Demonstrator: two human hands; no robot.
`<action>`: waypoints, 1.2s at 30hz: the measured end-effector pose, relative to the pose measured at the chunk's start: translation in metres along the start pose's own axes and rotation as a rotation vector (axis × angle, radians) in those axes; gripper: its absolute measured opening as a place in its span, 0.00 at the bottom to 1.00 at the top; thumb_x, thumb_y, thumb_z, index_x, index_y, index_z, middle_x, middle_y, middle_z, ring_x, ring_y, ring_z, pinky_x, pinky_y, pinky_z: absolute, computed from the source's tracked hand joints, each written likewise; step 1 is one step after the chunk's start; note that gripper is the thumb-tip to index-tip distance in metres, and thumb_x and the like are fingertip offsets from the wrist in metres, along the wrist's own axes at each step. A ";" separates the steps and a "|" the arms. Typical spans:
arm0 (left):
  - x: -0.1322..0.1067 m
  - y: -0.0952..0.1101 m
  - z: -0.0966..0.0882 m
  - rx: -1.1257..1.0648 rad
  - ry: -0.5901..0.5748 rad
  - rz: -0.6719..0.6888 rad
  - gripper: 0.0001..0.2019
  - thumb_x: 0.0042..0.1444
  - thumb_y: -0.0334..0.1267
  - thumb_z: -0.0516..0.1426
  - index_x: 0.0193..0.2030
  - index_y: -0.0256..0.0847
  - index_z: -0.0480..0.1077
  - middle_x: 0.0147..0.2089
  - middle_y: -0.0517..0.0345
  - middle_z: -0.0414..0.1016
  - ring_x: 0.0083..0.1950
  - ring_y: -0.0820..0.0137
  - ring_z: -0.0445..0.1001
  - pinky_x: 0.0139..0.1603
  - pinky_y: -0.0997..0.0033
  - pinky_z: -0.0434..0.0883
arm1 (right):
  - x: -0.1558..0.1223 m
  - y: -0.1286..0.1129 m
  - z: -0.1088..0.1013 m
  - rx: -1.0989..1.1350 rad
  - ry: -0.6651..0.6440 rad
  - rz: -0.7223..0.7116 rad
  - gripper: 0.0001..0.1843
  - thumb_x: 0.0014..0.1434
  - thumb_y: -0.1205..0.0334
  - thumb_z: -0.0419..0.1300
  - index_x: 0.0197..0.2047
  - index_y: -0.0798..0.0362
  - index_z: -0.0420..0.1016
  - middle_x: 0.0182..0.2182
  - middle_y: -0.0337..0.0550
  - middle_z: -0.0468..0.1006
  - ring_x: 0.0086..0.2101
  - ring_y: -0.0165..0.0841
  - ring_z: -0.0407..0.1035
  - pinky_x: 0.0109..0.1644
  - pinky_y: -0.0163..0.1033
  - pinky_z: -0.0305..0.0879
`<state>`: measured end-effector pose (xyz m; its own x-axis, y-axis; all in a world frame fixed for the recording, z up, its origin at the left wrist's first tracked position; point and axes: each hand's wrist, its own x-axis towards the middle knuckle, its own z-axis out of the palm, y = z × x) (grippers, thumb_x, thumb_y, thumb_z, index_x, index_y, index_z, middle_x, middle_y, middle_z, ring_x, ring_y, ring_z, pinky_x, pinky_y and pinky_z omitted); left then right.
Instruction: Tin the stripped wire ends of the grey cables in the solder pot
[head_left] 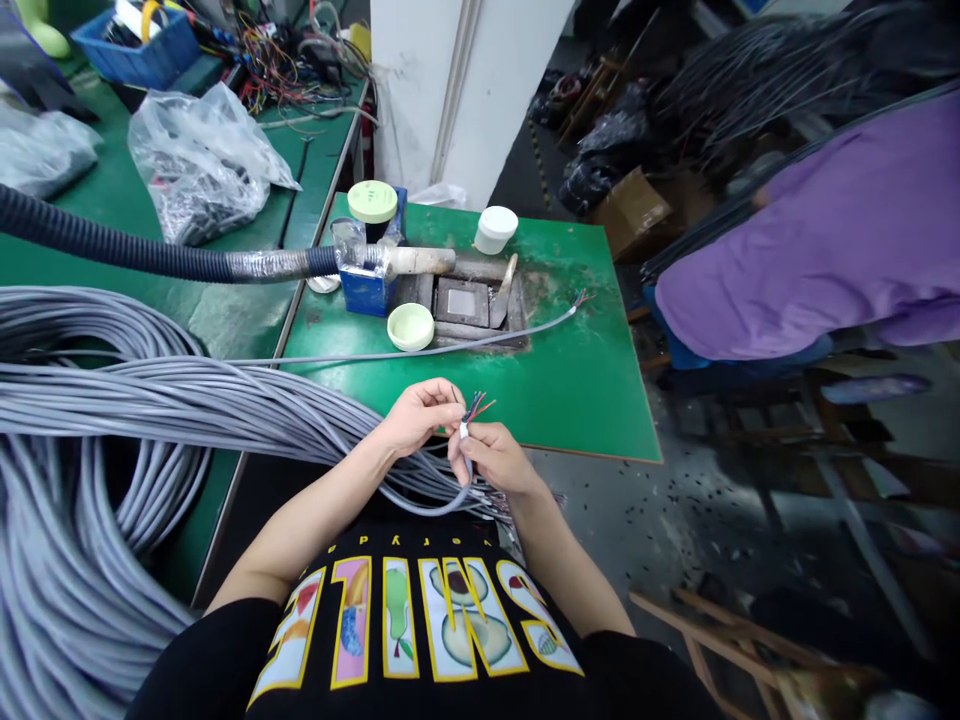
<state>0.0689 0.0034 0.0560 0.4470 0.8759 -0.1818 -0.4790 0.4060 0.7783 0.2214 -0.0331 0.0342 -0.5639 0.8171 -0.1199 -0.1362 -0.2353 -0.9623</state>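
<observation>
In front of my chest, my right hand (pixel 495 457) is closed round a grey cable (pixel 466 475) just below its stripped end. Thin coloured wires (pixel 475 408), red, blue and dark, fan out above a white band there. My left hand (pixel 427 415) pinches at these wires from the left, thumb and forefinger together. A thick bundle of grey cables (pixel 225 400) runs from the left and passes under my hands. One more grey cable (pixel 480 340) lies across the green board, its bared wires pointing right.
On the green board (pixel 585 400) stand a solder pot (pixel 462 302), a pale green lid (pixel 411 327), a white tub (pixel 496 230) and a blue holder (pixel 366 290). A black hose (pixel 165 255) comes in from the left. A person in purple (pixel 825 230) sits at the right.
</observation>
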 end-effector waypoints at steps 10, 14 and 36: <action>-0.002 0.000 -0.004 0.201 0.018 0.157 0.19 0.37 0.49 0.69 0.26 0.35 0.70 0.24 0.64 0.70 0.22 0.79 0.68 0.25 0.77 0.67 | 0.000 -0.002 0.002 0.030 0.000 -0.027 0.23 0.58 0.42 0.60 0.28 0.56 0.72 0.14 0.37 0.72 0.14 0.27 0.61 0.19 0.31 0.55; -0.003 0.004 -0.005 0.300 0.001 0.221 0.17 0.40 0.49 0.68 0.27 0.36 0.73 0.28 0.60 0.71 0.24 0.78 0.69 0.28 0.75 0.68 | 0.000 -0.002 0.002 0.032 0.001 -0.023 0.23 0.58 0.43 0.60 0.29 0.56 0.72 0.14 0.38 0.72 0.14 0.27 0.61 0.18 0.31 0.55; -0.004 0.009 -0.021 0.620 -0.129 0.495 0.08 0.53 0.40 0.62 0.32 0.37 0.74 0.32 0.57 0.72 0.32 0.75 0.68 0.34 0.74 0.66 | 0.002 0.000 0.005 0.053 0.020 0.022 0.20 0.60 0.46 0.59 0.30 0.56 0.72 0.13 0.36 0.71 0.12 0.25 0.57 0.15 0.29 0.51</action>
<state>0.0468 0.0087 0.0517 0.3944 0.8641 0.3128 -0.1549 -0.2730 0.9495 0.2157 -0.0340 0.0348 -0.5508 0.8217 -0.1465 -0.1673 -0.2806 -0.9451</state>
